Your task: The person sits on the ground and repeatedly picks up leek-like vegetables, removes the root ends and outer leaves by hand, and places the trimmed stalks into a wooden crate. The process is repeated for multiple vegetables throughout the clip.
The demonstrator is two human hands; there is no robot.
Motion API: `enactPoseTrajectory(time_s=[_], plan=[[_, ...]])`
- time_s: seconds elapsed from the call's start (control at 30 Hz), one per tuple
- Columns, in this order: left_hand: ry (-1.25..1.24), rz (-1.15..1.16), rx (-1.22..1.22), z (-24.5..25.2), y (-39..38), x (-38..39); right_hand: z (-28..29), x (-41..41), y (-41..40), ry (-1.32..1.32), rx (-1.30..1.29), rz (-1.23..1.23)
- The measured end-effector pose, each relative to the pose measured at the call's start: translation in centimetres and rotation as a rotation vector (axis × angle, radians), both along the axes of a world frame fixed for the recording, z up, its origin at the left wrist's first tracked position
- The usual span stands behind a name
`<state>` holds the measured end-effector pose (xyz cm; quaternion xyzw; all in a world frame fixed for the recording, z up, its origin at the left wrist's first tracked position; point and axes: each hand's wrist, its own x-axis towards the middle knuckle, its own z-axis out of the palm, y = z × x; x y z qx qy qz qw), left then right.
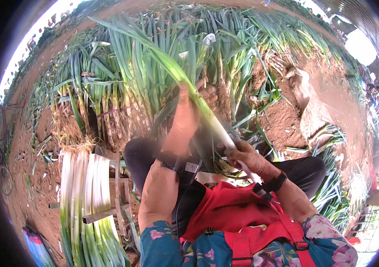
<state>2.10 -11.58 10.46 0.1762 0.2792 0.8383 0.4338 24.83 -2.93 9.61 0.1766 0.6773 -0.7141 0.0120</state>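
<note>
A long leek (214, 121) runs diagonally in front of me, its green leaves towards the upper left and its white stem towards my lap. My right hand (246, 157) is closed around the white stem near its lower end. My left hand (192, 100) is raised at the green part, palm against it with the fingers spread and somewhat blurred; whether it grips is unclear. Cleaned white-stemmed leeks (76, 187) lie side by side on a metal rack (101, 215) at the left. Beyond my hands stand rooted, uncleaned leeks (132, 76) in bundles.
More leeks (286, 30) stretch across the back. A pale sack (306, 100) lies on the brown soil (283, 123) at the right, with a heap of green leaves (331, 187) nearer me. Loose leaf scraps (47, 157) lie at the left. My bent knees flank the work.
</note>
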Motion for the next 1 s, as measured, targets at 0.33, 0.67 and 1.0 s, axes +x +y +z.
enactPoseTrajectory(time_s=[0.33, 0.67, 1.0], plan=[[-0.36, 0.268, 0.002, -5.2, 1.7, 0.9, -1.6, -2.3, -0.2, 0.098, 0.683, -0.207], [-0.279, 0.253, -0.139, 2.3, 1.2, 6.1, -0.7, -2.6, 0.2, 0.022, 1.058, -0.157], [-0.06, 0.309, -0.676, -3.2, -3.4, 7.6, 3.6, -1.1, 4.9, -0.105, 1.233, -0.013]])
